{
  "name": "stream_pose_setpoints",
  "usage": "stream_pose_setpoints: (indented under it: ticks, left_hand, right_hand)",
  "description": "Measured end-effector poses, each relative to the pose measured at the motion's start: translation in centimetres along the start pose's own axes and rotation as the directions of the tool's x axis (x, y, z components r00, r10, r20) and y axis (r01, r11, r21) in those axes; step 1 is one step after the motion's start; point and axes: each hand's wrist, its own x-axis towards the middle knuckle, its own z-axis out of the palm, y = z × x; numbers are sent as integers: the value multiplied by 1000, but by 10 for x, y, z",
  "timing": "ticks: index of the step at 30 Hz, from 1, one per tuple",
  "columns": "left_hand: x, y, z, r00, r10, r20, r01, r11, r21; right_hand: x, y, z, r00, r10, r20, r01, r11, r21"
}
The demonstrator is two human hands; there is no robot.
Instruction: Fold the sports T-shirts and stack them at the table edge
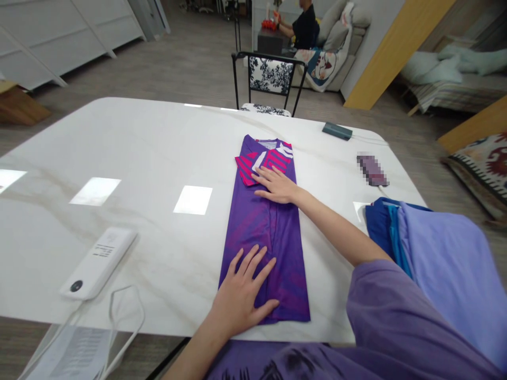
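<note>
A purple jersey (253, 221) with red-striped sleeves lies folded into a long narrow strip on the white marbled table (158, 158). Its collar points to the far side, and the hem lies near the table's front edge. My left hand (245, 290) rests flat on the lower part of the jersey with fingers spread. Farther up, my right hand (277, 184) lies flat with fingers stretched over the folded sleeve, just below the collar. Neither hand grips the cloth.
A white power bank (99, 264) with a cable lies at the left. To the right are a pile of folded blue and lilac clothes (443, 253), a pixelated phone (372, 169) and a dark box-shaped device (337, 131). Behind the table stand a chair (271, 76) and a seated person (304, 26).
</note>
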Motion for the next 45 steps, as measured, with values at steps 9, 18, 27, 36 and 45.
stream_pose_setpoints:
  ticks: [9, 18, 27, 36, 45]
  left_hand:
    - [-2, 2, -2, 997, 51, -66, -52, 998, -17]
    - [-85, -21, -20, 988, 58, -141, -58, 998, -2]
    - [-141, -36, 5, 971, 192, -140, -181, 980, 88]
    - [-189, 7, -16, 956, 195, -218, -237, 953, -187]
    - [-127, 51, -106, 919, -92, -384, -110, 874, -474]
  right_hand:
    - [-59, -57, 11, 997, 32, -71, -29, 999, 40]
    - [-278, -192, 19, 994, 72, -87, -63, 992, 105]
    - [-366, -240, 79, 985, 117, -126, -125, 991, -56]
    - [-420, -291, 65, 981, 94, -171, -79, 992, 94]
    - [-377, -284, -58, 918, 311, -245, -171, 870, 463]
